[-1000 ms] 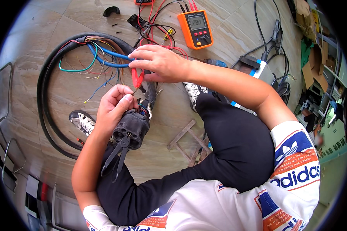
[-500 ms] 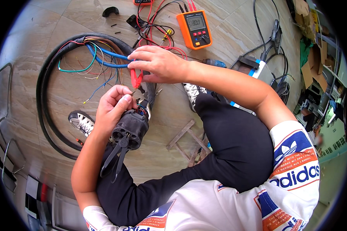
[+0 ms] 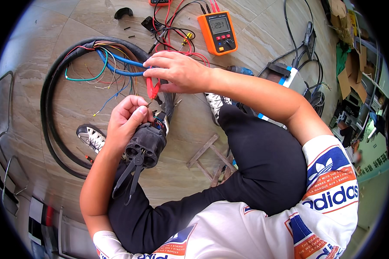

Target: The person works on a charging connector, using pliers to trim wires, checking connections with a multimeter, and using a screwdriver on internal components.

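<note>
You're working around that black connector [image 3: 147,144], the chunky one with round holes in its face, sitting over your left leg [image 3: 136,220]. Can't tell what's actually propping it up. Your left hand [image 3: 127,118] is resting right at the connector's far side, its grip pinching a thin dark piece [image 3: 150,103] between thumb and fingers. Your right hand [image 3: 179,74] is hanging beyond the connector and a bit to its right, its grip holding a red clip [image 3: 153,89]. The clip's tip is pointing right at that pinched piece, but I can't tell if they're touching. Blue cables [image 3: 121,69] are running in by your right fingertips, beyond the connector.

As for writing: the orange meter [image 3: 218,33], well beyond the connector and to its right, is showing digits on its screen [image 3: 220,25], with small dark print just above. Your white shirt [image 3: 229,231], on the connector's near side, is carrying big blue lettering plus smaller lines on orange blocks. Dark green characters [image 3: 374,164] are showing way off to the connector's right. A thick black cable [image 3: 136,47] is looping around left of the connector, and a wooden frame [image 3: 203,150] is lying to its right.
</note>
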The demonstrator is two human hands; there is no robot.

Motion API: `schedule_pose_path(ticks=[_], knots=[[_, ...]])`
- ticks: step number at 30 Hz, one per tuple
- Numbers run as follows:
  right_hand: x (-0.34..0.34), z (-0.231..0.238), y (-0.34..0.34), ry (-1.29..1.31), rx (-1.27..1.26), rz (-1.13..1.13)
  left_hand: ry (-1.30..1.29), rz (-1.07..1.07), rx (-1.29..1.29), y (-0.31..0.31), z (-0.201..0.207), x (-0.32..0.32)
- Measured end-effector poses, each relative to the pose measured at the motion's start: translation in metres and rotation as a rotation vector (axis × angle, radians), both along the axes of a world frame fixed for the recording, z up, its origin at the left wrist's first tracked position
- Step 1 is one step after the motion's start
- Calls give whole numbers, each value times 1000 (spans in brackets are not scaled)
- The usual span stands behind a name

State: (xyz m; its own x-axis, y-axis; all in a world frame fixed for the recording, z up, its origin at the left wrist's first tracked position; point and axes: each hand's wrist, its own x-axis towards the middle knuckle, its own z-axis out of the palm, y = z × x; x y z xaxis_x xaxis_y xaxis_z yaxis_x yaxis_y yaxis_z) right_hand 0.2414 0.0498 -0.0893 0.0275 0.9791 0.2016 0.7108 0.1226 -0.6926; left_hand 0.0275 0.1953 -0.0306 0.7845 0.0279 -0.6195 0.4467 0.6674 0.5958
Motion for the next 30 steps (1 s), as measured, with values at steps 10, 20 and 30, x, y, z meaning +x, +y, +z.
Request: schedule_pose_path(ticks=[10, 20, 30], knots=[[0, -1, -2, -1, 9, -8, -1, -1, -6, 0, 1, 1], [0, 0, -2, 6, -3, -8, -16, -1, -15, 0, 0, 1], [-1, 0, -1, 14, 2, -1, -17, 1, -19, 0, 1, 1]])
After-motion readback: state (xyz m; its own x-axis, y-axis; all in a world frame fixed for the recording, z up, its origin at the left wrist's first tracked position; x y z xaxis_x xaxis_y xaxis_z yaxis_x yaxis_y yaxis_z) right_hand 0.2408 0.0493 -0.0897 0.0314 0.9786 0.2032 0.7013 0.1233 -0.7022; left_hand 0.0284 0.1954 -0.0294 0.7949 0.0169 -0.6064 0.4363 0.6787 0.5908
